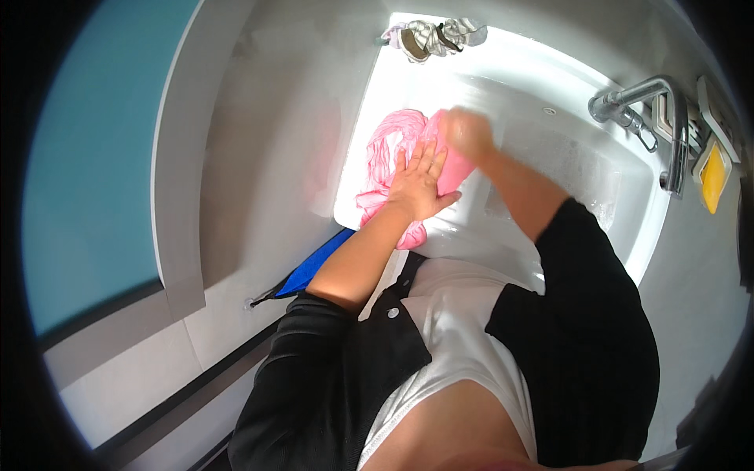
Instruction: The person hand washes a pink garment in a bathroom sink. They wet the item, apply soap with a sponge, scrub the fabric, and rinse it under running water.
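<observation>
A wet-looking pink cloth lies bunched at the left side of a white sink. My left hand rests flat on it with the palm down and the fingers spread. Just up and to the right, my right hand is curled at the upper edge of a smoother stretch of the same fabric. That hand is motion-blurred, and its fingertips are hidden, so how firmly it grips is hard to see. Shallow water with some suds lies in the basin right of my hands.
Striped grey and white cloth lies bunched on the far rim. A chrome faucet curves over the right side, beside a yellow item in a holder. Blue cloth hangs at the lower left wall.
</observation>
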Motion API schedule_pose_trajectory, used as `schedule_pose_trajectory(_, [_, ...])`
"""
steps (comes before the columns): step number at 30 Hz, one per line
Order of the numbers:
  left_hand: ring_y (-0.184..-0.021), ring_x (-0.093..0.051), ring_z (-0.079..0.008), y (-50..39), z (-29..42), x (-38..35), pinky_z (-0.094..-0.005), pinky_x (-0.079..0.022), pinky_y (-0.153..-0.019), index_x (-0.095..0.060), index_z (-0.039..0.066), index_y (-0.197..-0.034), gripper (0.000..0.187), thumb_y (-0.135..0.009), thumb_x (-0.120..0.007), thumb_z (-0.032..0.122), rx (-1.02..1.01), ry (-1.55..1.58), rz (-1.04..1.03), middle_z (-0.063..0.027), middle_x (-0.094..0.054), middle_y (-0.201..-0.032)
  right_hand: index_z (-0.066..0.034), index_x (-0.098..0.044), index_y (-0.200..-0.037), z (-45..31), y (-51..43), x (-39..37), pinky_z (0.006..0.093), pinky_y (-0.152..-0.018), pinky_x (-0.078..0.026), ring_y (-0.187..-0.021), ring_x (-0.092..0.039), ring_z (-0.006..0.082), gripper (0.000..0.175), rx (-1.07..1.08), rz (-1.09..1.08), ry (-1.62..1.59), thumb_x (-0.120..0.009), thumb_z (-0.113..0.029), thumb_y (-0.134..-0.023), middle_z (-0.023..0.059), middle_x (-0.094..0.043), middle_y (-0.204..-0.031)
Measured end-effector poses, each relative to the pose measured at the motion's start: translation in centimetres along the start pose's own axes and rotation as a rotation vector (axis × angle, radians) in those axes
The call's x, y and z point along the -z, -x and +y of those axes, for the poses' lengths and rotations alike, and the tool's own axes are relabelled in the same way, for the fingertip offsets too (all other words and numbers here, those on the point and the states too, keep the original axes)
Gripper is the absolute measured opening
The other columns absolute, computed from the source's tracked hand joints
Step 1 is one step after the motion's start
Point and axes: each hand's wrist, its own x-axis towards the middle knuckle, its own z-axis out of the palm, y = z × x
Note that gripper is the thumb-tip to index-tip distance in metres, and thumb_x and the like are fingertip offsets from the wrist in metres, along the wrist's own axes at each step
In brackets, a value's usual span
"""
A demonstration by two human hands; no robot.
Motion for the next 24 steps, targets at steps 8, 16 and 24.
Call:
schedule_pose_trajectory(8, [-0.150,-0.010,-0.0277,3.9,-1.6,-0.7,-0.0491,-0.005,-0.120,-0.029,0.011,-0.152,0.080,-0.091,-0.047,0.060,0.077,0.024,0.133,-0.0121,-0.013,-0.162,-0.0121,-0.065,-0.093,-3.0,0.8,4.3,0.0453,-0.072,-0.054,-0.095,-0.062,0.0288,0.018,-0.281,0.131,0.104,-0.060,-0.029,-0.089,0.0126,-0.061,-0.097])
schedule_pose_trajectory(16, [-0.150,-0.002,-0.0316,2.2,-2.2,0.1,-0.0454,-0.005,-0.121,-0.015,0.004,-0.154,0.086,-0.093,-0.046,0.056,0.032,0.111,-0.106,-0.0153,-0.006,-0.163,-0.0098,-0.064,-0.082,-7.3,2.7,3.9,0.0431,-0.059,-0.050,-0.066,-0.062,0.0315,0.009,0.151,0.132,-0.293,-0.062,-0.019,-0.081,0.0120,-0.061,-0.081])
schedule_pose_trajectory(24, [-0.150,0.000,-0.0324,2.3,-2.0,-0.1,-0.0457,-0.006,-0.121,-0.012,0.004,-0.155,0.091,-0.092,-0.050,0.057,0.042,0.009,-0.124,-0.0169,-0.004,-0.162,-0.0113,-0.062,-0.079,-1.6,0.0,-0.1,0.0421,-0.055,-0.049,-0.063,-0.062,0.0294,0.012,0.209,0.248,-0.153,-0.057,-0.018,-0.087,0.0117,-0.061,-0.072])
